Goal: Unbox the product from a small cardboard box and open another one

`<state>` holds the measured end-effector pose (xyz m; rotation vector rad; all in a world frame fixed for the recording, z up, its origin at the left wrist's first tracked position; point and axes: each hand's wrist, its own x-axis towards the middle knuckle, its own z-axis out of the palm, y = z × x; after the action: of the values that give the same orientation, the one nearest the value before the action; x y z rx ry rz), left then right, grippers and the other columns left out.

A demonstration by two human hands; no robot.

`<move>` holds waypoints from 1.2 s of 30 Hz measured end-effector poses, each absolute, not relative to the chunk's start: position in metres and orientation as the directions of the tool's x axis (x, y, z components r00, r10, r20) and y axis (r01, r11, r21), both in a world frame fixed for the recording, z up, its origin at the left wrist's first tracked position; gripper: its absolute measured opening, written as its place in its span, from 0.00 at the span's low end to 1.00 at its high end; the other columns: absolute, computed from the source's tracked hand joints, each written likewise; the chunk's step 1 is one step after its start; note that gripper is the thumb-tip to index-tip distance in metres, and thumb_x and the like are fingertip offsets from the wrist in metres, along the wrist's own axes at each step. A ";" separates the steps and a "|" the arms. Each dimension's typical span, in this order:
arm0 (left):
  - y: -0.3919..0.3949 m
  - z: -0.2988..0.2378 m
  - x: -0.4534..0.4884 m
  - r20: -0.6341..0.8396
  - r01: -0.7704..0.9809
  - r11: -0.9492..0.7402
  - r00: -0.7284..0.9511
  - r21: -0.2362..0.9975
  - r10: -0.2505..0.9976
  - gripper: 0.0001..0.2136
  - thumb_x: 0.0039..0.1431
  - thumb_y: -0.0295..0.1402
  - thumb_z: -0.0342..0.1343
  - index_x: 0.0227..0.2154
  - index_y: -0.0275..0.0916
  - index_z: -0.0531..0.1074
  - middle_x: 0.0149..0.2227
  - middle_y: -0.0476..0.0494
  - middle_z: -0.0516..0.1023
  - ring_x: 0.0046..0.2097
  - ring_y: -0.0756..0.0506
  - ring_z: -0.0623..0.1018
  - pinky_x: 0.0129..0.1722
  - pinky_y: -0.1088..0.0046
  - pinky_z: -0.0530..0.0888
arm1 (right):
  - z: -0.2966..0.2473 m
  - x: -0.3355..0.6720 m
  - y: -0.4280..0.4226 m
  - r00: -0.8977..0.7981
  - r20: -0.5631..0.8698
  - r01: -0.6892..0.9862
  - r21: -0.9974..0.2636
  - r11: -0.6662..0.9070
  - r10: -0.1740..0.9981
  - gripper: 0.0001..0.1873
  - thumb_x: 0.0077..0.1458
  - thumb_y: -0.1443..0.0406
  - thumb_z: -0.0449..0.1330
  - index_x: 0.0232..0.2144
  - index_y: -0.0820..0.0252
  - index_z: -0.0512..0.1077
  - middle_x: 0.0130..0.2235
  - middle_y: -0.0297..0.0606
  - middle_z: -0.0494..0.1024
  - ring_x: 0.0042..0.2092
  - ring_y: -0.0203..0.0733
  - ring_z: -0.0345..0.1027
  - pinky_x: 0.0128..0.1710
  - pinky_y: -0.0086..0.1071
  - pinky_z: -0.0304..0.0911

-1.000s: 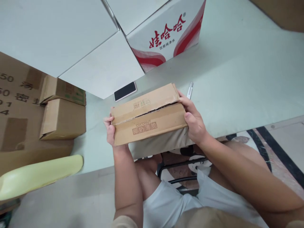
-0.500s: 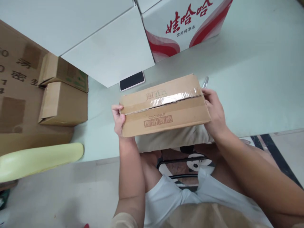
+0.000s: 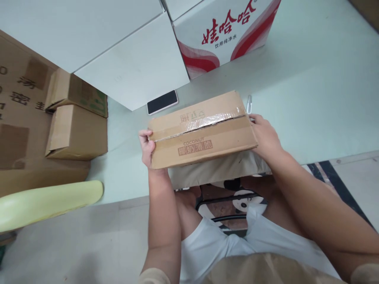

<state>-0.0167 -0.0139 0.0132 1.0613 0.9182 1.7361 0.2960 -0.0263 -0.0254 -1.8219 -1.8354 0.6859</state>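
A brown cardboard box [image 3: 204, 130], printed "COCONUT", is held up in front of me, tilted toward the camera. Shiny clear tape lies along its top seam, and a dark gap shows beside the tape. My left hand [image 3: 147, 148] grips the left end, thumb and fingers round the edge. At the right end, my right hand [image 3: 265, 134] is closed against the box, its fingers partly hidden. Just beyond those fingers a slim silvery tool [image 3: 249, 104], perhaps a knife, sticks out; I cannot tell whether it is in the hand or on the table.
A phone [image 3: 162, 102] lies by a white cabinet-like block [image 3: 133, 63]. Behind stands a white-and-red carton [image 3: 226, 47]. Smaller cardboard boxes [image 3: 79, 132] are at left, above a pale yellow-green chair back [image 3: 53, 201]. Beige cloth [image 3: 219, 169] hangs under the held box.
The box's right end has shifted slightly left with my right hand, and the slim tool now points more upright. My left hand keeps its hold. The view has shifted a little.
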 end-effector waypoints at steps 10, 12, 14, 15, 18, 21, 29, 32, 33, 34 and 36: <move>-0.011 0.014 -0.017 0.249 -0.350 -0.332 -0.262 0.876 0.932 0.16 0.43 0.42 0.71 0.33 0.46 0.72 0.39 0.51 0.79 0.44 0.45 0.79 0.46 0.68 0.76 | -0.009 0.293 -0.025 0.085 -0.166 0.877 -0.455 -0.152 0.983 0.21 0.56 0.63 0.55 0.52 0.56 0.74 0.53 0.56 0.72 0.33 0.49 0.68 0.34 0.45 0.66; -0.011 0.014 -0.017 0.245 -0.355 -0.330 -0.266 0.875 0.933 0.16 0.42 0.41 0.71 0.33 0.46 0.72 0.39 0.51 0.80 0.44 0.46 0.79 0.44 0.69 0.76 | -0.009 0.292 -0.024 0.083 -0.186 0.890 -0.429 -0.157 0.979 0.25 0.54 0.63 0.55 0.55 0.58 0.72 0.52 0.58 0.73 0.33 0.50 0.68 0.34 0.45 0.66; -0.011 0.014 -0.017 0.249 -0.333 -0.331 -0.265 0.883 0.932 0.17 0.43 0.43 0.71 0.34 0.46 0.71 0.41 0.51 0.80 0.43 0.45 0.79 0.45 0.68 0.76 | -0.009 0.290 -0.024 0.073 -0.191 0.901 -0.408 -0.147 0.979 0.27 0.54 0.63 0.56 0.57 0.59 0.71 0.48 0.58 0.75 0.32 0.51 0.69 0.33 0.44 0.66; -0.011 0.014 -0.017 0.253 -0.314 -0.332 -0.266 0.889 0.930 0.18 0.43 0.44 0.71 0.34 0.46 0.71 0.41 0.51 0.80 0.43 0.45 0.79 0.45 0.67 0.75 | -0.008 0.290 -0.023 0.062 -0.193 0.907 -0.399 -0.136 0.979 0.27 0.54 0.62 0.56 0.57 0.59 0.71 0.46 0.57 0.76 0.32 0.52 0.69 0.33 0.44 0.66; -0.011 0.014 -0.017 0.246 -0.278 -0.327 -0.287 0.903 0.926 0.19 0.42 0.46 0.70 0.34 0.46 0.70 0.40 0.51 0.79 0.43 0.44 0.79 0.45 0.67 0.75 | -0.006 0.289 -0.022 0.033 -0.219 0.914 -0.388 -0.118 0.975 0.28 0.55 0.61 0.56 0.58 0.60 0.69 0.40 0.54 0.78 0.35 0.56 0.71 0.34 0.43 0.65; -0.012 0.015 -0.017 0.230 -0.303 -0.317 -0.290 0.899 0.929 0.17 0.43 0.44 0.69 0.34 0.46 0.70 0.41 0.50 0.79 0.43 0.45 0.79 0.45 0.68 0.74 | -0.004 0.291 -0.020 0.043 -0.254 0.875 -0.457 -0.159 0.966 0.28 0.58 0.61 0.54 0.59 0.60 0.69 0.39 0.53 0.81 0.38 0.59 0.73 0.36 0.43 0.65; -0.010 0.010 -0.022 0.225 -0.261 -0.296 -0.269 0.919 0.937 0.20 0.44 0.47 0.69 0.35 0.46 0.69 0.41 0.50 0.78 0.44 0.44 0.79 0.46 0.67 0.74 | 0.005 0.297 -0.010 0.199 -0.139 0.483 -0.848 -0.220 0.970 0.24 0.52 0.65 0.49 0.49 0.54 0.75 0.34 0.38 0.80 0.37 0.49 0.72 0.40 0.41 0.66; -0.013 0.007 -0.016 0.211 -0.278 -0.291 -0.285 0.915 0.935 0.21 0.42 0.48 0.70 0.35 0.46 0.69 0.42 0.50 0.77 0.44 0.44 0.79 0.46 0.67 0.74 | 0.010 0.296 -0.006 0.251 -0.174 0.235 -0.943 -0.234 0.952 0.21 0.48 0.66 0.51 0.43 0.53 0.75 0.32 0.36 0.80 0.34 0.46 0.72 0.36 0.39 0.66; -0.014 0.006 -0.012 0.202 -0.285 -0.286 -0.289 0.915 0.936 0.22 0.41 0.48 0.71 0.35 0.46 0.69 0.42 0.50 0.77 0.44 0.44 0.79 0.45 0.67 0.74 | 0.012 0.296 -0.005 0.281 -0.169 0.161 -0.962 -0.220 0.945 0.20 0.47 0.66 0.51 0.41 0.53 0.75 0.32 0.36 0.80 0.34 0.46 0.73 0.35 0.38 0.66; -0.015 0.006 -0.009 0.197 -0.293 -0.282 -0.288 0.913 0.937 0.22 0.41 0.48 0.71 0.35 0.46 0.69 0.43 0.49 0.77 0.45 0.44 0.79 0.46 0.67 0.74 | 0.015 0.296 -0.005 0.320 -0.145 0.092 -0.979 -0.184 0.936 0.18 0.46 0.66 0.51 0.39 0.53 0.75 0.31 0.36 0.80 0.34 0.46 0.74 0.35 0.38 0.66; -0.017 0.004 -0.004 0.197 -0.311 -0.276 -0.265 0.909 0.944 0.22 0.42 0.48 0.71 0.36 0.47 0.69 0.44 0.49 0.77 0.47 0.42 0.78 0.48 0.66 0.74 | 0.026 0.297 -0.007 0.410 -0.041 -0.022 -0.999 -0.035 0.911 0.15 0.44 0.66 0.51 0.35 0.53 0.74 0.29 0.38 0.79 0.34 0.46 0.75 0.34 0.40 0.66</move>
<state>-0.0045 -0.0173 0.0041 0.9911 0.9729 1.7043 0.2972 -0.0071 0.0259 -1.3975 -0.8632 0.9252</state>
